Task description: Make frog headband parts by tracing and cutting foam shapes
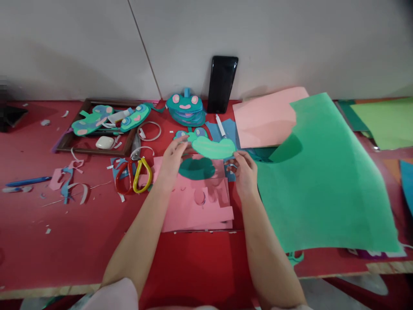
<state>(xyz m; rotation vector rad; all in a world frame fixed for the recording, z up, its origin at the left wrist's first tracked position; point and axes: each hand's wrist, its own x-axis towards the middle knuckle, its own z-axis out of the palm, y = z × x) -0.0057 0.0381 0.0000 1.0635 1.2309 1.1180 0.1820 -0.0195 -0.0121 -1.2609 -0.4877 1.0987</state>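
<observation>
Red table fills most of the view, against a pale wall. Big green sheet on the right, uncut on the sides I can see, its near edge close to the table edge. Pink sheet behind it, partly covered. Pink stack in the middle, with openings cut in it, so some shapes are already out. Wooden tray at left, two faces in it. Phone leans on the wall.

Left hand: fingers bent at the cutout's left end; can't tell if they pinch it. Right hand: thumb and fingers pinch its right end. Green cutout is up between them, above the pink stack.

More faces stand by the wall, eyes and mouth on: those look done. One more sits behind the cutout, half hidden, eyes on; mouth not visible. Cutout is plain, no eyes or mouth showing, so that piece looks early-stage. Dark green oval is bare too. Scissors lie left of the stack, unheld.
</observation>
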